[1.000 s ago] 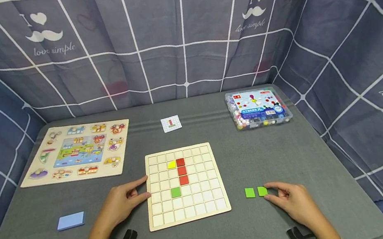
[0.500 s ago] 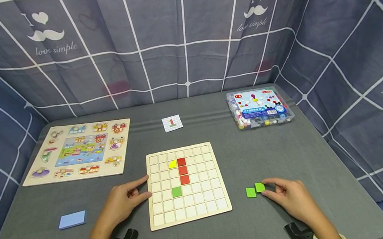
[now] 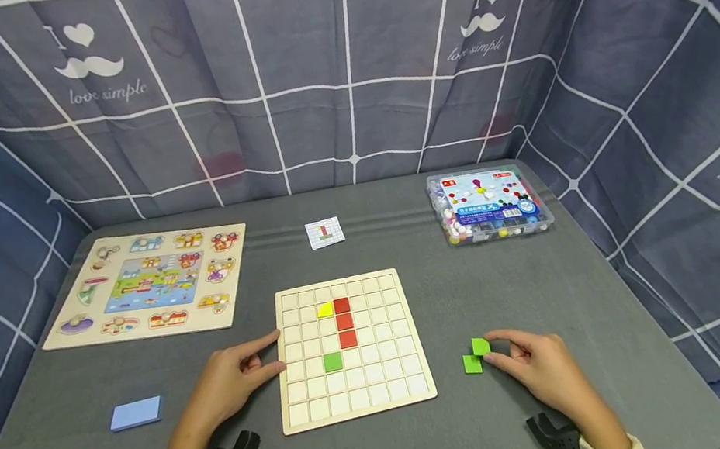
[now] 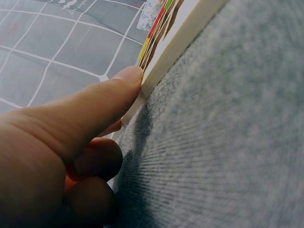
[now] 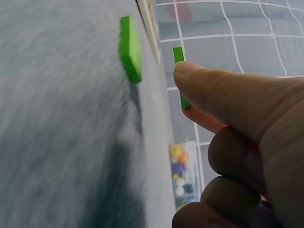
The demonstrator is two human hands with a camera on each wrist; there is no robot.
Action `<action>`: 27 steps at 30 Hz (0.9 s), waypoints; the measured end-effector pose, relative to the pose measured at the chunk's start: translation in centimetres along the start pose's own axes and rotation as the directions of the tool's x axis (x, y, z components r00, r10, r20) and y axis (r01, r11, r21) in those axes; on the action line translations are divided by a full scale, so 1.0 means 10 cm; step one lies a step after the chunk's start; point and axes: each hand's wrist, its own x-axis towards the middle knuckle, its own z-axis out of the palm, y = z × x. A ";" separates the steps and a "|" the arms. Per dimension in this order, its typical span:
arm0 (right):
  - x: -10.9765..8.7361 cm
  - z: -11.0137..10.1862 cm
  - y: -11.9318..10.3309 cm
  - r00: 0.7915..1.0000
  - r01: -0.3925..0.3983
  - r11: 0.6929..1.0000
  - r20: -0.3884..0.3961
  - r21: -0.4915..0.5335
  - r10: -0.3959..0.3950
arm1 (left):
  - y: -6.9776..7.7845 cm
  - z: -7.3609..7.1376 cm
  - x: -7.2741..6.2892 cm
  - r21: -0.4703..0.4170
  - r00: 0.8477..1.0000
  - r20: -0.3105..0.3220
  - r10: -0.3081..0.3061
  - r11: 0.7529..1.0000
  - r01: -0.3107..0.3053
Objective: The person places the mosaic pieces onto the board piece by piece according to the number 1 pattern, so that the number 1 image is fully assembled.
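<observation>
My right hand (image 3: pixel 541 368) pinches a green square tile (image 3: pixel 481 347) between thumb and index finger; the right wrist view shows this tile (image 5: pixel 185 97) raised off the cloth. A second green tile (image 3: pixel 472 365) lies on the table just beneath it. My left hand (image 3: pixel 226 383) touches the left edge of a wooden grid board (image 3: pixel 387 393) with straight thumb and index finger, spread apart along the rim. On the board are a yellow tile (image 3: pixel 325 309), a column of three red tiles (image 3: pixel 345 322) and a green tile (image 3: pixel 333 362). In the left wrist view the thumb (image 4: pixel 128 78) meets the board's side.
Behind the board lies a small printed grid card (image 3: pixel 324 233). A picture puzzle board (image 3: pixel 234 276) is at the back left, a blue rectangular block (image 3: pixel 136 414) nearer. At the back right stands a clear plastic box (image 3: pixel 490 205) of coloured balls. Patterned curtains enclose the table.
My right hand has lifted one green tile from the table and moved it left, over the other green tile. The left hand stays at the board's edge.
</observation>
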 end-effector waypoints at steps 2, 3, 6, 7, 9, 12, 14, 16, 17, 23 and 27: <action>0.03 0.01 -0.03 1.000 0.001 1.000 -0.002 0.008 -0.001 | 0.00 0.00 0.00 0.001 1.000 0.000 0.001 1.000 -0.001; 0.05 0.02 -0.05 1.000 -0.002 1.000 0.000 0.013 0.002 | 0.00 0.00 0.00 0.000 1.000 0.001 0.003 1.000 -0.003; 0.10 0.05 -0.11 1.000 -0.015 0.999 0.016 0.035 0.015 | 0.01 -0.01 0.00 -0.006 1.000 0.002 0.007 1.000 -0.007; 0.11 0.06 -0.13 0.999 -0.023 0.999 0.025 0.046 0.021 | 0.01 -0.01 -0.01 -0.007 1.000 0.002 0.009 1.000 -0.009; 0.14 0.09 -0.18 0.998 -0.039 0.997 0.048 0.063 0.036 | 0.01 -0.01 -0.01 -0.008 1.000 0.002 0.012 1.000 -0.012; 0.19 0.15 -0.25 0.997 -0.039 0.995 0.076 0.097 0.031 | 0.01 -0.01 -0.02 -0.006 1.000 0.000 0.015 1.000 -0.015; 0.22 0.19 -0.30 0.996 -0.028 0.992 0.093 0.122 0.017 | 0.01 0.00 -0.02 -0.005 1.000 0.001 0.015 1.000 -0.015; 0.26 0.23 -0.35 0.995 -0.005 0.990 0.104 0.141 -0.009 | 0.01 0.01 -0.02 -0.010 1.000 0.002 0.014 1.000 -0.014; 0.29 0.25 -0.38 0.994 0.010 0.989 0.107 0.150 -0.026 | 0.01 0.01 -0.02 -0.011 1.000 0.002 0.013 1.000 -0.013; 0.42 0.33 -0.55 0.986 0.089 0.975 0.120 0.203 -0.115 | 0.00 0.00 -0.02 -0.017 1.000 -0.008 0.018 1.000 -0.018; 0.48 0.38 -0.64 0.978 0.119 0.963 0.139 0.241 -0.155 | 0.00 0.00 -0.02 -0.021 1.000 -0.009 0.021 1.000 -0.021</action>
